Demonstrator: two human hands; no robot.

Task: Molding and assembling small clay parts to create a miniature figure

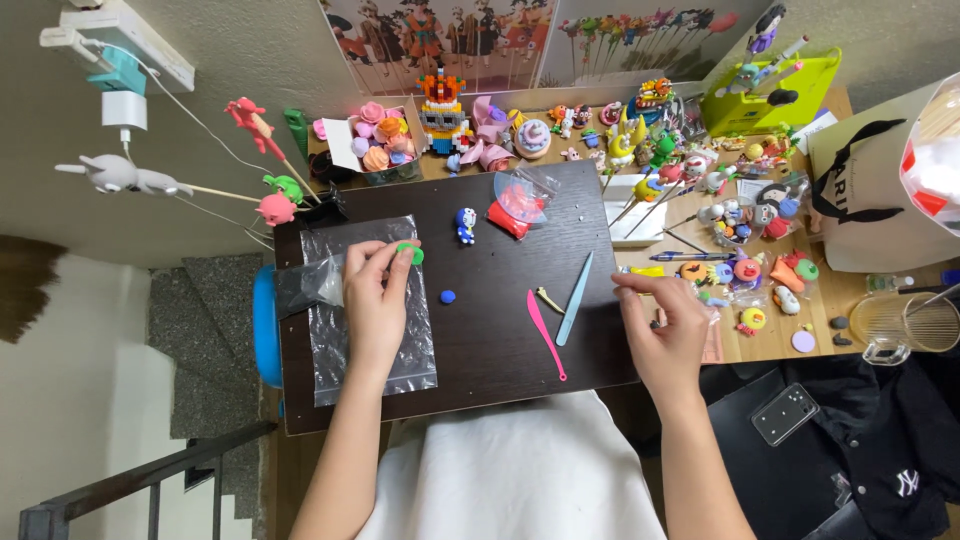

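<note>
My left hand [375, 300] rests on clear plastic bags [365, 345] at the left of the dark board [480, 330] and pinches a small lump of green clay [410, 252] at its fingertips. My right hand [665, 325] hovers at the board's right edge, fingers pinched together near small clay pieces; whether it holds anything I cannot tell. Between the hands lie a small blue clay ball [447, 296], a pink modelling tool [545, 333], a light blue modelling tool [575, 298] and a small yellowish tool [549, 299]. A small blue and white clay figure [465, 225] stands further back.
A bag of red clay [515, 207] lies at the board's far edge. Many colourful clay figures [740, 230] crowd the wooden table to the right and back. A brick-built figure [441, 110], a green box [765, 100], a phone [785, 413] and a glass jug [905, 325] stand around.
</note>
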